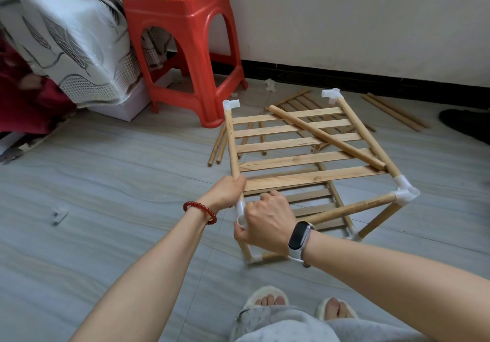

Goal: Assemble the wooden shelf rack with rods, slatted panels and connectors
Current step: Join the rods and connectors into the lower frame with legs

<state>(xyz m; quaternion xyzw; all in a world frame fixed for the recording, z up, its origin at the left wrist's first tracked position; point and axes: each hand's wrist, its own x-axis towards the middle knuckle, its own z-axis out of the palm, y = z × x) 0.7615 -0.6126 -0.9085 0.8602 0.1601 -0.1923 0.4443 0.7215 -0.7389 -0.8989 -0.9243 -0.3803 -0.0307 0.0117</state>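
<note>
A partly built wooden rack stands on the grey floor, its upper slatted panel (305, 143) framed by side rods and white plastic connectors (404, 192). A loose rod (326, 136) lies diagonally across the slats. My left hand (228, 189) grips the left side rod (231, 140) near its lower end. My right hand (267, 222) is curled round the near-left white connector (240, 209), where the front rod (352, 208) meets it. A lower slatted panel (313, 204) shows beneath the upper one.
A red plastic stool (183, 39) stands behind the rack, beside a cloth-draped bed (66, 37). Loose rods (218, 145) and another slatted panel (299, 103) lie on the floor beyond the rack, more rods (392, 111) at the right. A small white connector (59, 214) lies at left. My slippered feet (297, 304) are at the bottom.
</note>
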